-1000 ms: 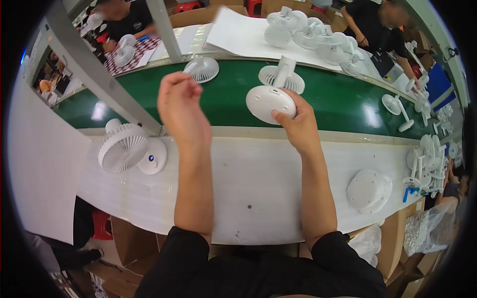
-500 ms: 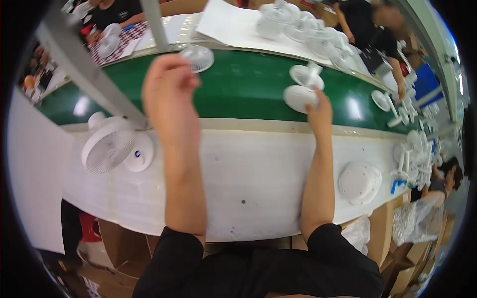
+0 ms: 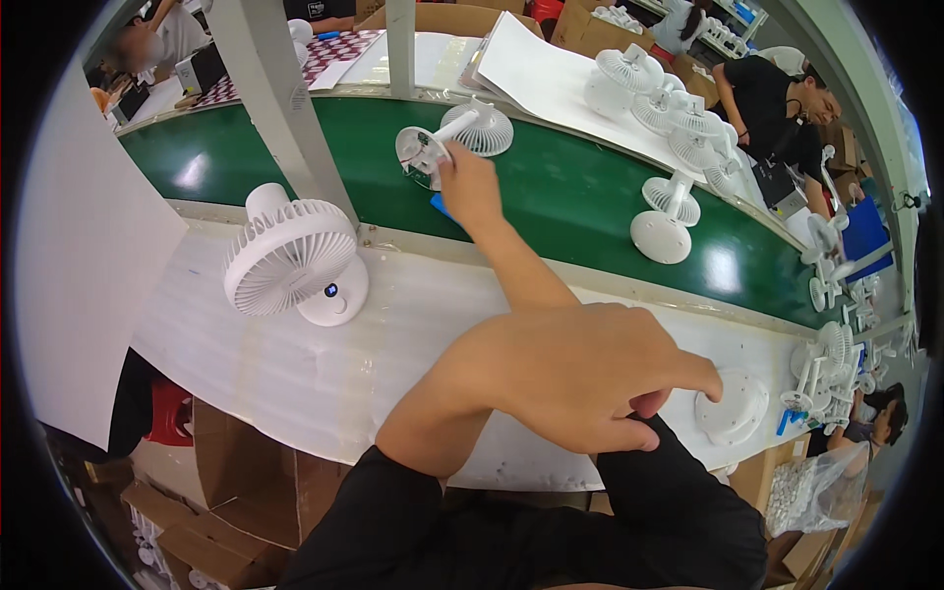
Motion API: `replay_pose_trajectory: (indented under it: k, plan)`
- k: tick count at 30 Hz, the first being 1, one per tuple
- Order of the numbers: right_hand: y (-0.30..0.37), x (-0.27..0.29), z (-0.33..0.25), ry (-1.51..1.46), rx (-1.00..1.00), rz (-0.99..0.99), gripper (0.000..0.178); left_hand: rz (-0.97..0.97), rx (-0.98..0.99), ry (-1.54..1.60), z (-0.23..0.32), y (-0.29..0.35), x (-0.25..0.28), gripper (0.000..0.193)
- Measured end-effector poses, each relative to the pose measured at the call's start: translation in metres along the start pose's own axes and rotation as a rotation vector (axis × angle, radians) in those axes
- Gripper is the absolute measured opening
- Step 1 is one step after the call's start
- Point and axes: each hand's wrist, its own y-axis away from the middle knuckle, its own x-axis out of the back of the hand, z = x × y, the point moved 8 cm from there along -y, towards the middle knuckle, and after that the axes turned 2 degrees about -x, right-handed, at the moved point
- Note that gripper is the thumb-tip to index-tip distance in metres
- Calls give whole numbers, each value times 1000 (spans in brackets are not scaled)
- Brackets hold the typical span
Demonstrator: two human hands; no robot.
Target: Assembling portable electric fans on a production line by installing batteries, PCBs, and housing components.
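Hanging nearest the camera, the left hand (image 3: 590,369) sits above the right forearm (image 3: 531,270), a gap between thumb and index finger and nothing visible in its grip. Beyond it, the white desk (image 3: 285,388) carries a finished-looking fan (image 3: 300,246) at left and a round white part (image 3: 735,405) at right. Farther out, at the green belt (image 3: 570,202), the right hand (image 3: 472,187) has a narrow grip on the rim of an open-based fan (image 3: 413,154), its underside tilted into view with a circuit board (image 3: 423,140) bare. Pinched only at that edge, the base could twist loose and drop; stray fingertips could catch the exposed electronics; the crossed arms could bump. Past the belt, more white fans (image 3: 693,133) crowd together.
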Motion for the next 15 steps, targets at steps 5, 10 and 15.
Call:
replay_pose_trajectory:
  k: [5, 10, 15]
  plan:
    - [15, 66, 0, -454, -426, -27, 22, 565, -341, -163, 33, 19, 53, 19]
    - [76, 145, -28, -761, -526, 4, 24, 1186, 103, -756, 4, 74, 115, 24]
    - [99, 184, -26, -848, -532, -16, 30, 948, 327, -630, -46, 51, 96, 24]
